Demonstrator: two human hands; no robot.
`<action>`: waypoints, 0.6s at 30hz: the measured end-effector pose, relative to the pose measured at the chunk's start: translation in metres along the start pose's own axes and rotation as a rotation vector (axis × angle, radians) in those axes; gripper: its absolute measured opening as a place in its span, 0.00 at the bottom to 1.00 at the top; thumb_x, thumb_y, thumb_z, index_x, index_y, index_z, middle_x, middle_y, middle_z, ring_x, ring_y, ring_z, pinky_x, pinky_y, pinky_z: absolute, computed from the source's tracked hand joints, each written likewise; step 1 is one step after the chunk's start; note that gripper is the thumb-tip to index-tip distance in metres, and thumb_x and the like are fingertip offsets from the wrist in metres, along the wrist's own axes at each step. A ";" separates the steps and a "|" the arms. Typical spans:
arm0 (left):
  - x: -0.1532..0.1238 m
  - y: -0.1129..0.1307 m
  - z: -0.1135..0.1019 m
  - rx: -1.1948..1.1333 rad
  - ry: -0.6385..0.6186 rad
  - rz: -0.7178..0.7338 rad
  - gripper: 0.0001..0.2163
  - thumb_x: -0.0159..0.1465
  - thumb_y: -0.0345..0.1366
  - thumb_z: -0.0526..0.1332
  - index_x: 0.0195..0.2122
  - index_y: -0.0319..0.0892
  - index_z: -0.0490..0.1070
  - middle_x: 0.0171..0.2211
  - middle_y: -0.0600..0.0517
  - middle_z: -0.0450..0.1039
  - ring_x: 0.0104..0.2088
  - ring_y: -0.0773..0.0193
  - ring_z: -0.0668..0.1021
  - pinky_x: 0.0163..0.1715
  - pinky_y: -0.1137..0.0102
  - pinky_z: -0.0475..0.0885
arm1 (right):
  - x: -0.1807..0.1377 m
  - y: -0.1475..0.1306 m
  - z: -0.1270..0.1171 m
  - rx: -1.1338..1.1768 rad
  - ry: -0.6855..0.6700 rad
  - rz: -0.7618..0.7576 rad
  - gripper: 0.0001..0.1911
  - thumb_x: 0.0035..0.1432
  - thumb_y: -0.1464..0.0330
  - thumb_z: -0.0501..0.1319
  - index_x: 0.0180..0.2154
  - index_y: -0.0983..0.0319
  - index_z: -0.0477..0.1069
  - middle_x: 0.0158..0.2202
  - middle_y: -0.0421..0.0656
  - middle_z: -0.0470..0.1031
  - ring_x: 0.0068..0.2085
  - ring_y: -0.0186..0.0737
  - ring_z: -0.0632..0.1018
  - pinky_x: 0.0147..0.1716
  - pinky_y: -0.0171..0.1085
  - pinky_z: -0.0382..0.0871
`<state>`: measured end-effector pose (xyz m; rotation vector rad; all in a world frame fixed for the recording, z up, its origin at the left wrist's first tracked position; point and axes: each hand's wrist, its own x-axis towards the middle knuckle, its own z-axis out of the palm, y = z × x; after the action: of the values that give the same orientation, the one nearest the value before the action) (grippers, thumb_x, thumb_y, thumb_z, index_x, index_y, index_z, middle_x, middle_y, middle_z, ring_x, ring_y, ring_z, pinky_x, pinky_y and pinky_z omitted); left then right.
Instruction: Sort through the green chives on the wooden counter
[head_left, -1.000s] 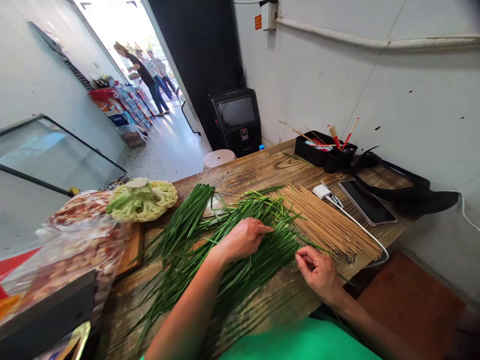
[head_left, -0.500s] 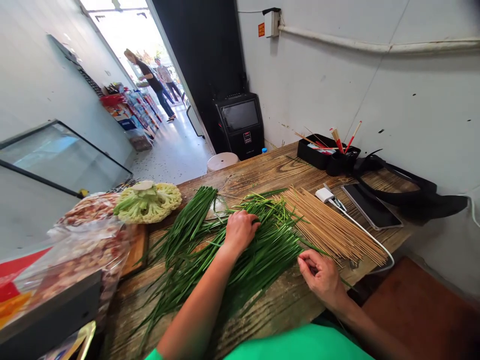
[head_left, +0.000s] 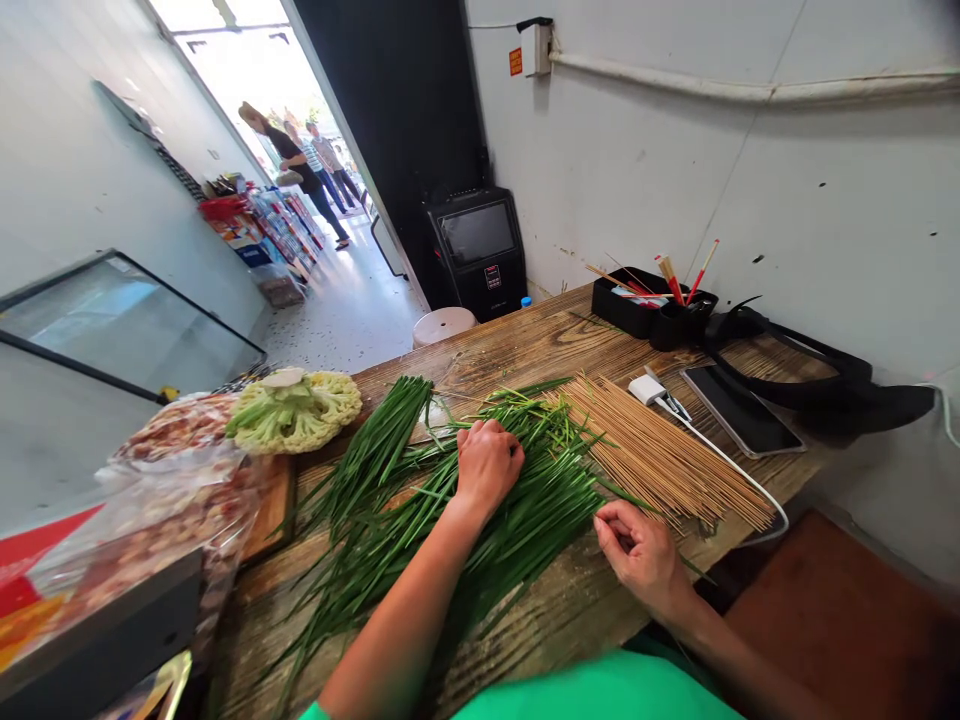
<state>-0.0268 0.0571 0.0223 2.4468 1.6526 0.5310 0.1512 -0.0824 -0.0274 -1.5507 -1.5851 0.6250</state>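
Observation:
My left hand (head_left: 486,462) rests on a spread pile of long green garlic chives (head_left: 525,530), near the stem ends. Its fingers are curled down, and what they grip is hidden behind the knuckles. At the right edge of the pile is my right hand (head_left: 643,560), thumb and fingertips pressed together; anything pinched there is too small to make out. A green blade passes just behind it. Thin bamboo skewers (head_left: 652,450) lie in a broad stack beyond my right hand. A second bunch of chives (head_left: 382,425) lies to the left, behind my left forearm.
On the left are a cauliflower (head_left: 294,412), a cutting board (head_left: 271,505) and plastic bags of food (head_left: 202,490). A phone (head_left: 739,410), white charger (head_left: 646,389), black strapped bag (head_left: 825,385) and black holder (head_left: 622,305) occupy the right side. People stand in the far doorway.
My left hand has shifted slightly right over the chives, its fingers more curled. The right hand stays nearly in place. The view has moved slightly.

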 end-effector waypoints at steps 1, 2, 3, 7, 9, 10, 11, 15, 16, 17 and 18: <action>0.001 0.001 -0.002 -0.065 0.036 -0.013 0.08 0.57 0.35 0.59 0.26 0.43 0.77 0.31 0.48 0.74 0.38 0.58 0.72 0.42 0.63 0.62 | 0.000 0.000 0.000 -0.001 0.001 -0.003 0.08 0.61 0.65 0.52 0.32 0.60 0.65 0.21 0.38 0.71 0.21 0.33 0.74 0.21 0.30 0.65; 0.002 0.002 -0.004 -0.154 0.077 -0.032 0.08 0.57 0.34 0.58 0.25 0.42 0.76 0.31 0.49 0.74 0.37 0.60 0.73 0.41 0.64 0.63 | 0.000 0.000 0.000 -0.003 0.003 -0.006 0.08 0.61 0.65 0.52 0.32 0.60 0.65 0.21 0.38 0.71 0.21 0.33 0.74 0.21 0.30 0.65; 0.004 0.003 -0.007 -0.269 0.108 -0.052 0.07 0.57 0.35 0.58 0.26 0.41 0.75 0.30 0.50 0.74 0.35 0.62 0.73 0.40 0.66 0.64 | 0.000 0.000 0.000 -0.005 0.007 -0.010 0.08 0.61 0.65 0.52 0.32 0.60 0.65 0.21 0.38 0.71 0.21 0.33 0.74 0.21 0.30 0.65; 0.008 0.005 -0.018 -0.890 -0.012 -0.116 0.11 0.59 0.42 0.56 0.32 0.38 0.71 0.26 0.52 0.74 0.26 0.69 0.72 0.29 0.73 0.66 | 0.000 0.000 0.001 -0.006 0.030 -0.026 0.07 0.60 0.66 0.52 0.31 0.61 0.65 0.21 0.38 0.71 0.21 0.33 0.74 0.22 0.30 0.65; 0.008 0.004 -0.018 -1.094 -0.172 -0.157 0.14 0.60 0.45 0.55 0.34 0.37 0.69 0.23 0.54 0.71 0.20 0.72 0.68 0.22 0.76 0.62 | 0.000 -0.001 0.001 -0.004 0.039 -0.030 0.07 0.60 0.67 0.52 0.31 0.61 0.66 0.21 0.38 0.71 0.21 0.33 0.74 0.22 0.30 0.65; 0.007 0.004 -0.017 -1.137 -0.234 -0.182 0.15 0.59 0.46 0.56 0.34 0.37 0.69 0.21 0.55 0.70 0.18 0.74 0.66 0.20 0.77 0.59 | 0.000 -0.001 0.001 -0.005 0.042 -0.032 0.07 0.60 0.67 0.52 0.31 0.61 0.66 0.21 0.38 0.71 0.21 0.33 0.74 0.22 0.30 0.65; 0.006 0.003 -0.014 -1.145 -0.277 -0.206 0.16 0.59 0.46 0.57 0.35 0.36 0.69 0.21 0.55 0.69 0.17 0.75 0.64 0.18 0.77 0.57 | 0.000 -0.002 0.000 -0.008 0.043 -0.033 0.07 0.60 0.67 0.53 0.31 0.61 0.66 0.21 0.38 0.71 0.21 0.32 0.74 0.22 0.29 0.64; 0.004 0.002 -0.005 -0.996 -0.265 -0.189 0.15 0.58 0.42 0.59 0.41 0.37 0.73 0.24 0.54 0.70 0.21 0.74 0.66 0.20 0.77 0.58 | 0.001 -0.004 -0.001 -0.029 0.051 -0.053 0.07 0.60 0.68 0.53 0.30 0.61 0.65 0.19 0.36 0.69 0.19 0.32 0.72 0.20 0.29 0.62; 0.004 0.001 -0.003 -0.920 -0.225 -0.150 0.14 0.58 0.40 0.59 0.42 0.38 0.73 0.26 0.54 0.70 0.23 0.73 0.67 0.22 0.76 0.60 | 0.001 -0.005 -0.001 -0.031 0.053 -0.058 0.07 0.60 0.68 0.53 0.30 0.61 0.65 0.19 0.36 0.69 0.19 0.31 0.72 0.20 0.29 0.62; 0.004 0.001 -0.003 -0.841 -0.187 -0.097 0.13 0.58 0.39 0.59 0.42 0.39 0.74 0.28 0.53 0.71 0.25 0.71 0.69 0.25 0.76 0.62 | 0.001 -0.005 -0.001 -0.031 0.054 -0.062 0.07 0.60 0.68 0.52 0.30 0.61 0.65 0.18 0.36 0.69 0.19 0.31 0.72 0.20 0.29 0.62; 0.004 0.001 -0.002 -0.766 -0.156 -0.036 0.12 0.58 0.38 0.59 0.41 0.39 0.75 0.30 0.52 0.72 0.28 0.70 0.71 0.28 0.75 0.64 | 0.001 -0.005 -0.001 -0.031 0.055 -0.065 0.07 0.60 0.68 0.52 0.30 0.61 0.65 0.19 0.36 0.69 0.19 0.31 0.72 0.20 0.29 0.62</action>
<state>-0.0258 0.0600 0.0254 1.8336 1.1330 0.7679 0.1497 -0.0822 -0.0228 -1.5194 -1.6043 0.5204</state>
